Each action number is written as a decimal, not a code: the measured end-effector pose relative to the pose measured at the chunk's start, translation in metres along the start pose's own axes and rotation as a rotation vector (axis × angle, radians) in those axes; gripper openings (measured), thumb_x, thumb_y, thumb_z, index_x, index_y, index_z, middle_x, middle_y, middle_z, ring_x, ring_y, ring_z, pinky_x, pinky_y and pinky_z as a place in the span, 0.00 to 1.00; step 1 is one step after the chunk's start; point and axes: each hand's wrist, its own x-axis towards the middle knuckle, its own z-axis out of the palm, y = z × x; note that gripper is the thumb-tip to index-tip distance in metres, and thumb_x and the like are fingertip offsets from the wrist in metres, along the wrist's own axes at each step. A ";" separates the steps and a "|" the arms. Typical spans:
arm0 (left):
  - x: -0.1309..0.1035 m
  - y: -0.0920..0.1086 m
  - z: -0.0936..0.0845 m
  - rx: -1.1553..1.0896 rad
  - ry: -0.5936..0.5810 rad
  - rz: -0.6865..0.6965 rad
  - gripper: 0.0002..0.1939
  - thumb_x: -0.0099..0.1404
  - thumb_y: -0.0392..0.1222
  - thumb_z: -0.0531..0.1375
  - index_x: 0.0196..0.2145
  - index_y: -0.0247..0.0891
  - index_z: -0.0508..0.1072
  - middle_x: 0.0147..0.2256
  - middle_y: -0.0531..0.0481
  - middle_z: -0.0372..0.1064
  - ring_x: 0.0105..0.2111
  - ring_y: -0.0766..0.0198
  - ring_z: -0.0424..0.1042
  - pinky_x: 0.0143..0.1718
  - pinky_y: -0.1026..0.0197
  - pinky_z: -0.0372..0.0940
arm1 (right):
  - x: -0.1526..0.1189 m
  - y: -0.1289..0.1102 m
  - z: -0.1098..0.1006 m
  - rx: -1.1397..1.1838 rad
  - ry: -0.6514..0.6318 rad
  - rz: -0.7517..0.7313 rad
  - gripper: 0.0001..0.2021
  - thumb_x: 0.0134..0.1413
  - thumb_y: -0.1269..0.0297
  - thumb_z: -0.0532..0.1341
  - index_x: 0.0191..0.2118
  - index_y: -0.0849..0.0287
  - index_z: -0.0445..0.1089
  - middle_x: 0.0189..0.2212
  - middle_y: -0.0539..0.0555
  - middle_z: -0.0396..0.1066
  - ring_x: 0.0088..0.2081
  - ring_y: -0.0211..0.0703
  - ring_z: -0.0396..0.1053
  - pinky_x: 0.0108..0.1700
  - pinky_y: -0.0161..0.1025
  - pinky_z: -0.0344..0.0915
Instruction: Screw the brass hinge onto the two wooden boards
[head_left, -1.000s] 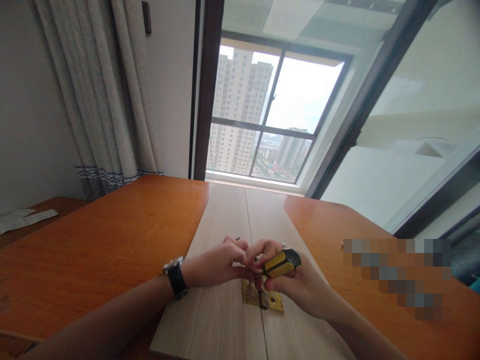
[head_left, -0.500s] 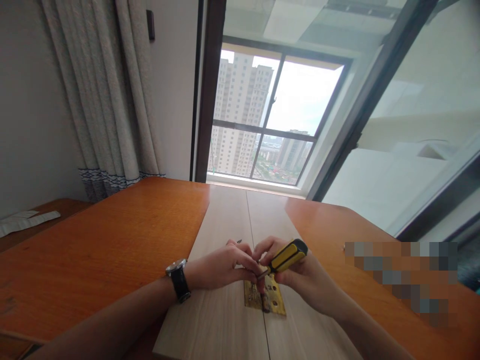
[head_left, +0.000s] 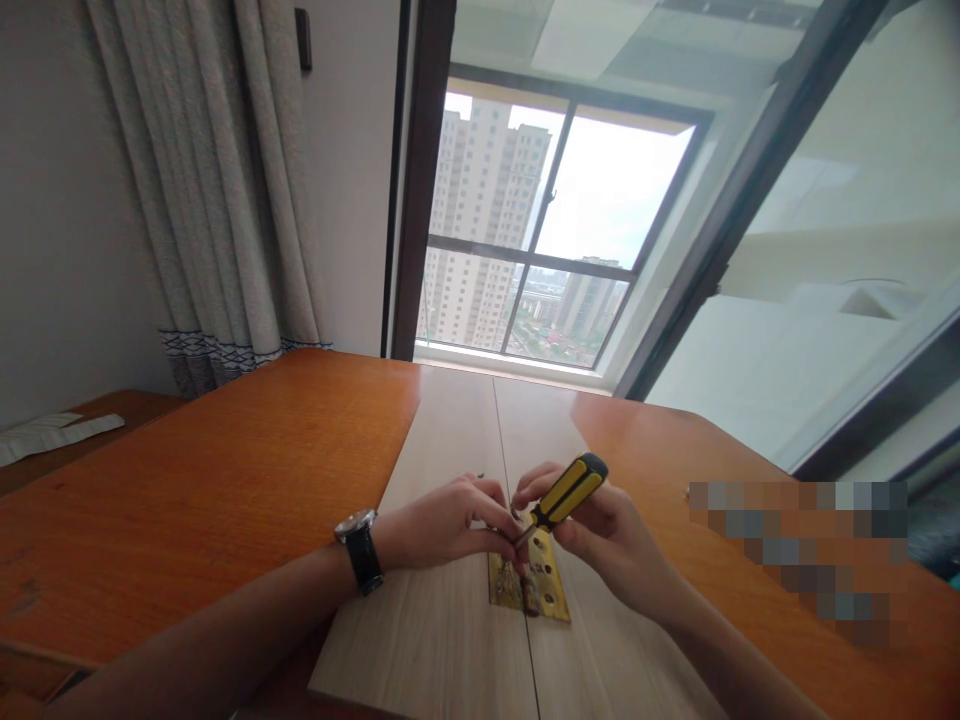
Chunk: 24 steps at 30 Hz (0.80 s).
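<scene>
A yellow-and-black screwdriver slants down to the left, its handle end raised. My right hand has its thumb and fingers around the lower part of the handle. My left hand, with a watch on the wrist, is pinched closed around the metal shaft near the tip; the tip is hidden by these fingers. Below both hands a brass hinge lies opened flat across the seam between two pale wooden boards. Screw holes show in its right leaf. The fingers cover the hinge's far part.
The boards lie lengthwise on an orange-brown wooden table. At the far left are white strips on a lower surface. A grey curtain hangs behind the table's left side, and a window stands beyond the far edge. Part of the right side is pixelated.
The screwdriver handle and my right hand have shifted slightly left and up in the picture. My left hand keeps its pinch near the tip. The view has moved a little.
</scene>
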 end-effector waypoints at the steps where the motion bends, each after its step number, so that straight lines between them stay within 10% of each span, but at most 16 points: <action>1: 0.000 -0.001 0.000 0.004 -0.007 0.005 0.13 0.71 0.46 0.58 0.38 0.38 0.82 0.39 0.45 0.78 0.43 0.60 0.72 0.52 0.59 0.60 | 0.000 -0.001 -0.003 0.000 -0.024 -0.001 0.12 0.59 0.55 0.64 0.44 0.55 0.76 0.44 0.57 0.73 0.47 0.49 0.70 0.50 0.44 0.67; 13: -0.001 -0.007 0.000 0.004 -0.002 0.044 0.10 0.70 0.43 0.59 0.39 0.39 0.81 0.37 0.47 0.78 0.43 0.60 0.70 0.52 0.60 0.59 | 0.000 0.003 0.002 -0.219 -0.026 -0.029 0.04 0.58 0.64 0.65 0.36 0.54 0.69 0.39 0.51 0.68 0.43 0.43 0.68 0.47 0.39 0.66; 24: -0.001 -0.009 0.000 0.074 -0.022 0.015 0.09 0.70 0.43 0.60 0.37 0.42 0.80 0.40 0.51 0.78 0.47 0.60 0.67 0.53 0.59 0.51 | 0.001 -0.028 -0.004 -0.175 -0.008 -0.078 0.32 0.65 0.59 0.58 0.70 0.43 0.45 0.62 0.59 0.62 0.56 0.50 0.69 0.58 0.52 0.66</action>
